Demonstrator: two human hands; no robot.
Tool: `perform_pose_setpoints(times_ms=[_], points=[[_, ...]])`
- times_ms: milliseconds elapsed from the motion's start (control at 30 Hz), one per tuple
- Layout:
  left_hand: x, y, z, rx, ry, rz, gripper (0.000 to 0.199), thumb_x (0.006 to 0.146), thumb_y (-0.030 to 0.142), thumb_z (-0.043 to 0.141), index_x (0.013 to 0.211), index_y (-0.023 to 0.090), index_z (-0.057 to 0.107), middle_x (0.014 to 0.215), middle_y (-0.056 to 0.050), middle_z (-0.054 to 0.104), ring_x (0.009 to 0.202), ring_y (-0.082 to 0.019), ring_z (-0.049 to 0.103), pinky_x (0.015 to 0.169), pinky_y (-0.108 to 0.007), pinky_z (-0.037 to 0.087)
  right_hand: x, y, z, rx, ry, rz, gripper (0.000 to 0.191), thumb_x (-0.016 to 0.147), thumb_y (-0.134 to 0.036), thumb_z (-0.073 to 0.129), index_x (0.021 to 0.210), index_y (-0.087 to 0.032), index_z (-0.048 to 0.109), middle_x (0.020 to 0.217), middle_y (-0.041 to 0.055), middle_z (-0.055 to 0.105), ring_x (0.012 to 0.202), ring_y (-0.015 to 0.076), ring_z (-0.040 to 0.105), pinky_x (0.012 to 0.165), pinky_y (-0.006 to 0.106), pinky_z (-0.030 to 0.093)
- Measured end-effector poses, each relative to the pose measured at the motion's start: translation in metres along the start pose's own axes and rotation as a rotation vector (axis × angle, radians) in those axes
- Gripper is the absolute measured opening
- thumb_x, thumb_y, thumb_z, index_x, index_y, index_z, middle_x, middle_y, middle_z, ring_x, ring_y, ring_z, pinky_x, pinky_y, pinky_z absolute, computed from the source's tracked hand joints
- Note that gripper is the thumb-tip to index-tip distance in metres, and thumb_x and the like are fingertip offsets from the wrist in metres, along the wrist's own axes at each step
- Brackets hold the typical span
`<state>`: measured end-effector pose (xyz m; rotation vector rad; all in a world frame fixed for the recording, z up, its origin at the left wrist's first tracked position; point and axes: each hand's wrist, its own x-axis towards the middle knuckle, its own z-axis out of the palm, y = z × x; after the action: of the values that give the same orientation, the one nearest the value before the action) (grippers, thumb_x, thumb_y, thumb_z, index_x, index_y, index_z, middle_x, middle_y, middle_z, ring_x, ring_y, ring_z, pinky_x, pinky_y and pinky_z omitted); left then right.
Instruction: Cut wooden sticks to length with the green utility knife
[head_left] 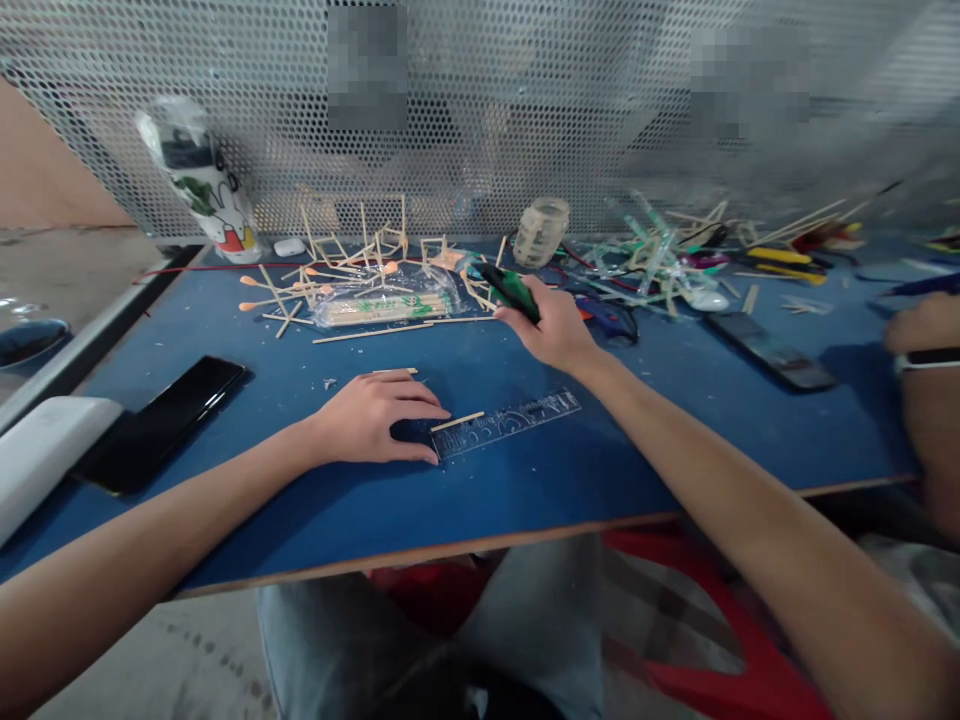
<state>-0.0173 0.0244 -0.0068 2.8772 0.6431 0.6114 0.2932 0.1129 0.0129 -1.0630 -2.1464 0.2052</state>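
Note:
My left hand (379,415) lies on the blue table with thumb and fingers apart. Its fingertips are at the left end of a clear plastic ruler (517,420). A short wooden stick (459,421) lies along the ruler's upper edge, its left end close to my index finger. Another bit of stick (396,371) shows just behind that hand. Raised over the table beyond the ruler, my right hand (555,325) is closed around a green-and-black handled tool (516,292). The tool points away to the left; its exact kind is unclear.
Behind lie a bag of sticks (386,308), stick frames (360,245), a clear jar (541,230) and a tangle of plastic wrappers (660,260). Phones (165,420) (769,350) flank the workspace. A bottle (217,205) stands back left. Another person's hand (926,325) is far right.

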Motion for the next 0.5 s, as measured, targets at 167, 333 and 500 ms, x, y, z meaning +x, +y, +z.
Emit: perform_pose_setpoints(times_ms=[167,333,500], points=[[-0.002,-0.002,0.001,0.027,0.02,0.038,0.052,0.094,0.06,0.071,0.13,0.022,0.076,0.128,-0.009,0.078,0.115,-0.026,0.075,0.118,-0.049,0.052,-0.025,-0.031,-0.036,-0.145,-0.042,0.026,0.045,0.101,-0.041,0.051,0.139,-0.018,0.052,0.112,0.0143,0.072,0.093,0.0282,0.069,0.085,0.044,0.054],[-0.002,-0.004,0.002,0.036,0.016,0.078,0.053,0.094,0.059,0.071,0.134,0.025,0.075,0.131,-0.007,0.077,0.117,-0.027,0.075,0.118,-0.048,0.053,-0.101,-0.078,-0.065,-0.102,0.056,0.319,0.033,0.101,-0.046,0.056,0.12,-0.021,0.067,0.08,0.0044,0.073,0.07,0.0217,0.07,0.073,0.037,0.057],[-0.001,-0.004,0.003,0.036,0.023,0.101,0.048,0.096,0.057,0.071,0.133,0.026,0.076,0.128,-0.006,0.079,0.11,-0.024,0.074,0.104,-0.041,0.06,-0.16,-0.129,-0.059,-0.05,-0.129,0.51,0.062,0.106,-0.04,0.049,0.165,-0.027,0.034,0.085,0.0005,0.076,0.053,0.0136,0.063,0.06,0.028,0.056]])
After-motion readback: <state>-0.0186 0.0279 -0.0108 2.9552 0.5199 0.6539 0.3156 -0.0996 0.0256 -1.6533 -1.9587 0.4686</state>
